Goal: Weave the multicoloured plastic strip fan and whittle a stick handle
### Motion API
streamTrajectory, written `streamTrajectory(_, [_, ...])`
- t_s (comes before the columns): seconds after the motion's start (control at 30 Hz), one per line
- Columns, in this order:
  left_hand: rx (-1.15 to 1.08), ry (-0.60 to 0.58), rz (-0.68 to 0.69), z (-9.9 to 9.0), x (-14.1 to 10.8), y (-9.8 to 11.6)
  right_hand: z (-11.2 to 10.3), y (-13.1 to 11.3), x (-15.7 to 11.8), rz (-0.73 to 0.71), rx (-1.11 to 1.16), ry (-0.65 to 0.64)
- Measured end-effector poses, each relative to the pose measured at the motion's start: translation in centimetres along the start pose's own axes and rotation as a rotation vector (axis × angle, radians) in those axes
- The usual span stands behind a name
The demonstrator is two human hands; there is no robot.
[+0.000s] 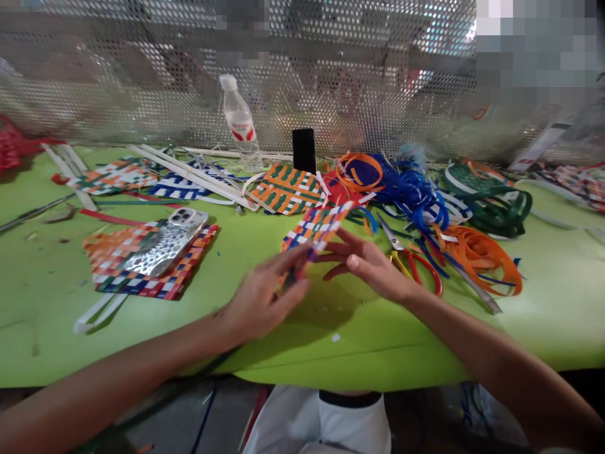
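A small woven piece of blue, white, orange and green strips (314,225) is held above the table in the middle. My left hand (265,293) is closed on its lower left edge, thumb and fingers round it, somewhat blurred. My right hand (366,261) is at the right side of the piece, fingers spread and pointing left, the fingertips close to its edge. Whether they touch it is hard to tell. Red and yellow scissors (416,261) lie just right of my right hand, blades partly open.
A patterned phone (167,243) rests on a woven mat (106,258) at left. Behind are a water bottle (241,123), a black phone (304,150), an orange and green weave (288,189) and white strips (189,170). Blue (416,195), green (513,211) and orange coils (477,255) lie at right.
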State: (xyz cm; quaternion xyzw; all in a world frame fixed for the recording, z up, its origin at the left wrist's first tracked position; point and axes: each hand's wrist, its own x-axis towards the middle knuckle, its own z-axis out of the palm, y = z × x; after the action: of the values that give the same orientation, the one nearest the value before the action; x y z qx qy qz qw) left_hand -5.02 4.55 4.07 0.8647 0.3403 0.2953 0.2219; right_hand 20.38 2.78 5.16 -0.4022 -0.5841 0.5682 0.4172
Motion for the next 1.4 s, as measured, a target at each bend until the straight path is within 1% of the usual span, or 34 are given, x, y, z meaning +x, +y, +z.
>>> streamTrajectory(0.03, [0.042,-0.077,0.096,0.2,-0.3,0.2,0.4,0.2,0.0,0.030,0.015,0.024])
streamTrajectory(0.07, [0.087,-0.126,0.167,0.4,-0.4,0.3,0.5,0.4,0.0,0.070,0.007,0.060])
streamTrajectory(0.1, [0.136,-0.143,0.203,0.6,-0.5,0.2,0.2,0.6,0.0,0.128,-0.027,0.082])
streamTrajectory(0.13, [0.188,-0.141,0.203,0.8,-0.3,-0.1,-0.4,0.7,0.1,0.199,-0.087,0.060])
streamTrajectory(0.17, [0.238,-0.129,0.183,1.1,-0.1,-0.4,-1.1,0.6,0.1,0.283,-0.168,-0.016])
streamTrajectory(0.2, [0.288,-0.120,0.156,1.3,0.1,-0.8,-1.9,0.4,0.1,0.389,-0.252,-0.160])
streamTrajectory(0.23, [0.333,-0.121,0.139,1.6,0.4,-1.3,-2.7,0.0,0.0,0.473,-0.336,-0.348])
streamTrajectory(0.27, [0.360,-0.135,0.140,1.8,0.6,-1.7,-3.4,-0.4,-0.1,0.501,-0.413,-0.428])
streamTrajectory(0.3, [0.371,-0.163,0.155,2.0,0.8,-2.1,-3.9,-0.9,-0.2,0.485,-0.530,-0.367])
streamTrajectory(0.33, [0.368,-0.190,0.177,2.2,0.9,-2.3,-4.3,-1.4,-0.3,0.417,-0.683,-0.199])
streamTrajectory(0.4, [0.350,-0.236,0.222,2.5,1.0,-2.4,-4.5,-1.9,-0.4,0.197,-0.946,0.211])
streamTrajectory(0.43, [0.345,-0.248,0.239,2.5,1.0,-2.2,-4.4,-1.9,-0.3,0.084,-1.029,0.348])
streamTrajectory(0.47, [0.345,-0.253,0.249,2.6,0.9,-2.0,-4.3,-1.7,-0.2,-0.011,-1.076,0.399])
streamTrajectory(0.5, [0.346,-0.251,0.252,2.6,0.8,-1.7,-4.3,-1.3,0.0,-0.082,-1.098,0.378])
streamTrajectory(0.53, [0.344,-0.246,0.251,2.6,0.7,-1.5,-4.2,-0.7,0.2,-0.130,-1.110,0.315])
streamTrajectory(0.6, [0.322,-0.228,0.233,2.6,0.6,-1.3,-4.0,0.6,0.5,-0.176,-1.136,0.167])
streamTrajectory(0.63, [0.301,-0.223,0.223,2.6,0.6,-1.3,-3.9,1.2,0.6,-0.182,-1.150,0.118])
streamTrajectory(0.7, [0.254,-0.223,0.201,2.6,0.7,-1.4,-3.7,2.1,0.7,-0.167,-1.161,0.068])
streamTrajectory(0.73, [0.235,-0.228,0.187,2.5,1.0,-1.4,-3.5,2.3,0.8,-0.155,-1.157,0.065])
streamTrajectory(0.83, [0.207,-0.264,0.127,2.4,2.2,-1.3,-3.3,2.4,0.8,-0.124,-1.100,0.102])
streamTrajectory(0.97, [0.206,-0.299,0.065,2.7,4.3,-0.9,-3.4,2.4,1.1,-0.070,-0.915,0.127])
streamTrajectory(1.07, [0.202,-0.296,0.094,3.4,5.2,-1.2,-3.6,2.5,1.6,0.007,-0.728,0.123])
streamTrajectory(1.2, [0.199,-0.271,0.130,3.9,5.3,-1.5,-3.9,2.8,2.0,0.060,-0.557,0.116])
streamTrajectory(1.3, [0.216,-0.291,0.128,3.9,5.3,-1.5,-4.0,3.0,2.1,0.072,-0.509,0.154])
streamTrajectory(1.4, [0.208,-0.305,0.120,4.0,5.4,-1.4,-3.9,3.0,2.1,0.082,-0.539,0.165])
